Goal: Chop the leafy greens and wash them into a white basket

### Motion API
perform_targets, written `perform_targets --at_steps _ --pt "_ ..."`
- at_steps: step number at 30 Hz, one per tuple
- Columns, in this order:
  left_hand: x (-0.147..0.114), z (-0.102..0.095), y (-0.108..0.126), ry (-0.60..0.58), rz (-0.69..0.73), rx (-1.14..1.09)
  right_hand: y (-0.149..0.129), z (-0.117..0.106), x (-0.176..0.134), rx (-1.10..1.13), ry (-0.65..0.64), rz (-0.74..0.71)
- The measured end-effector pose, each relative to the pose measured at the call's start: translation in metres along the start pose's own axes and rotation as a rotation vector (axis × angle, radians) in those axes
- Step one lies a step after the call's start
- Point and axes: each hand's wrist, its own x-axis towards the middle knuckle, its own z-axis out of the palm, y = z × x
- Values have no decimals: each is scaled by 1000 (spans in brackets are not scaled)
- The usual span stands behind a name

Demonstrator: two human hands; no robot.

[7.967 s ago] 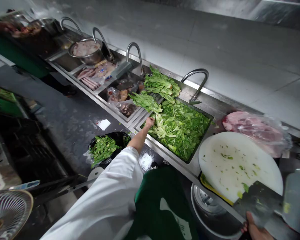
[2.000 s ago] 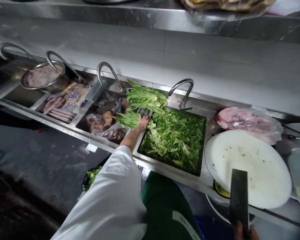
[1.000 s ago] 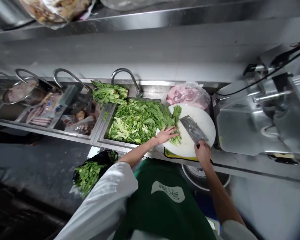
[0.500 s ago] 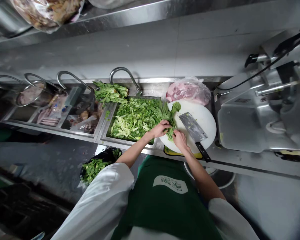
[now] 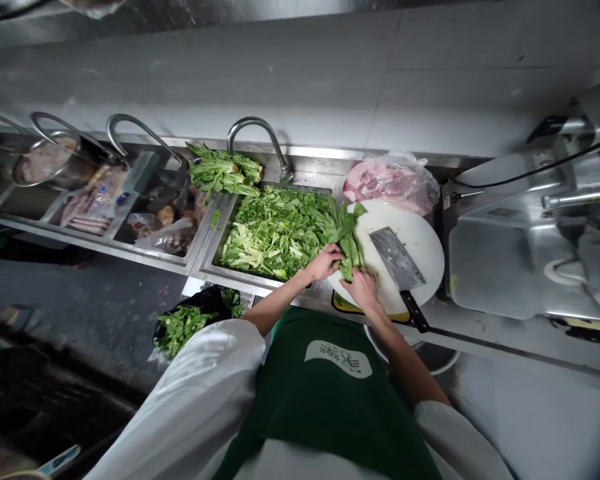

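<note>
Our left hand (image 5: 325,263) and right hand (image 5: 363,288) grasp one bunch of green leafy stalks (image 5: 349,243) on the left of one round white cutting board (image 5: 427,243). One black-handled steel cleaver (image 5: 397,260) lies at the board's centre. Our green apron (image 5: 325,407) bears one white patch (image 5: 340,359), its writing illegible.

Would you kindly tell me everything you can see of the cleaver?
The cleaver has a broad, rectangular, grey, metal-looking blade flecked with green, and a black handle. It lies flat, at a slant, on the round white chopping board, its handle jutting past the board's near edge. Nobody is holding it.
</note>
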Motion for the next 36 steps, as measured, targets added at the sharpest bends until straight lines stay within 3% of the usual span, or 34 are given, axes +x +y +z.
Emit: perform_targets --at_steps 4,9,12,19,24,29,32,36 --pt "14 -6 -11 -39 30 -3 -10 5 -8 -135 78 -27" --pt "33 -7 -23 -72 14 -1 16 9 -23 -22 215 4" --pt "41 -7 -23 -78 7 14 19 10 -26 2 211 0" --pt "56 -13 -15 -140 -49 68 -11 15 -8 -74 153 33" --pt "63 -31 -3 -119 -99 46 15 18 -12 252 256 -3" --pt "50 -56 32 130 -48 -134 37 14 -14 828 329 235" --pt "33 -43 66 79 79 -216 39 5 -9 1064 283 341" --pt "11 3 101 -181 293 -223 39 -6 -2 1252 2 378"
